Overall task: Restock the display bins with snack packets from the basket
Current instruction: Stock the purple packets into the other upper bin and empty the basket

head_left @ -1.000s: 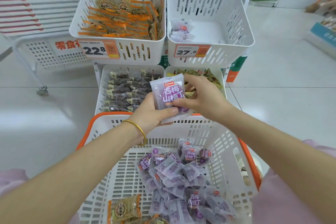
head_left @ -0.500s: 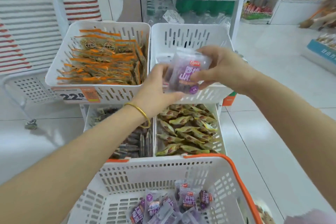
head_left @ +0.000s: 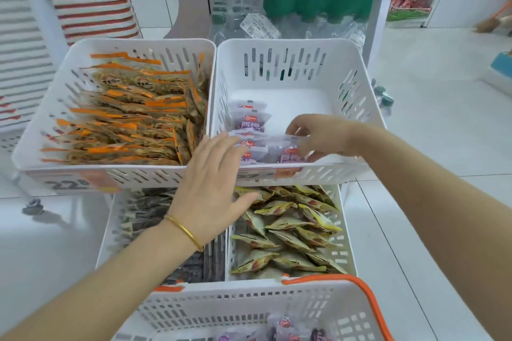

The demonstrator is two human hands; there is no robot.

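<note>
The right hand (head_left: pixel 324 135) pinched a purple packet (head_left: pixel 286 153) between thumb and curled fingers, low inside the far right bin (head_left: pixel 357 83), close to its near wall. A row of like packets (head_left: pixel 250 123) lay along that bin's left side. The left hand (head_left: pixel 213 188) was spread wide with fingers straight, holding nothing, over the near rim where the two far bins met. Its fingertips were just beside the row. The far left bin (head_left: pixel 47 119) held orange-edged packets (head_left: pixel 133 119). The near right bin (head_left: pixel 345 252) held yellow packets (head_left: pixel 291 230). The basket (head_left: pixel 249 310), nearest, held more purple packets (head_left: pixel 285 325).
</note>
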